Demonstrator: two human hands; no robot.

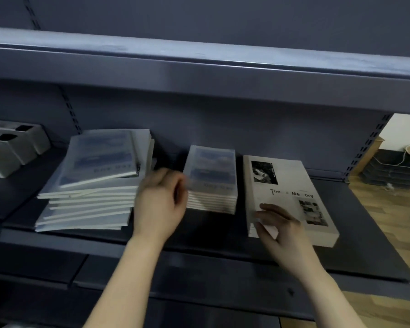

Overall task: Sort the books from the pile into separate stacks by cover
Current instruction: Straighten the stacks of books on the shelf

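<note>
Right hand (282, 226) pinches the white book's (287, 183) seven-o'clock corner, likely squaring it, while left hand (161, 204), loosely curled and empty, hovers by the nine-o'clock pile (92, 181).

Dark metal shelf (365, 233) carries, left to right: white bins (7, 150), loose book pile (90, 185), blue-cover stack (212, 183), Time & Memory stack (287, 185).

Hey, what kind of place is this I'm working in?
Probably a shop or stockroom: grey metal shelving with slotted uprights, a pile of many copies of the same books, and black trays stacked on the wood-look floor at right.
</note>
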